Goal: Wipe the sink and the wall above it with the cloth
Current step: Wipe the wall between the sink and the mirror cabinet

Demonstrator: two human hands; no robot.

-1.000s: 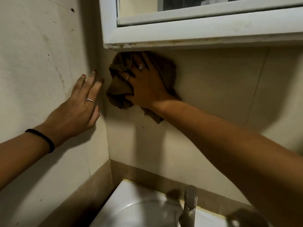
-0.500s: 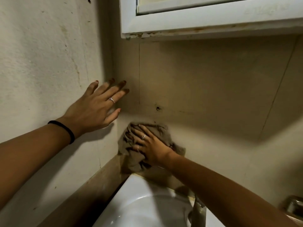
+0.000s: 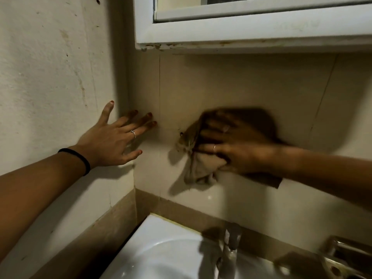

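Brown cloth [image 3: 201, 170] is pressed flat against the wall [image 3: 251, 83] above the sink [image 3: 161, 248] by my right hand [image 3: 237, 150], fingers spread over it. My left hand [image 3: 112, 141] rests open-fingered at the wall corner.

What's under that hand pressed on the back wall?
A crumpled brown cloth lies under the right hand, flat against the beige tiled wall. The tile directly behind the cloth is covered, so its state cannot be seen.

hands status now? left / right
Left hand: open, fingers spread, empty, flat at the wall corner.
Right hand: pressing the cloth against the wall, blurred.
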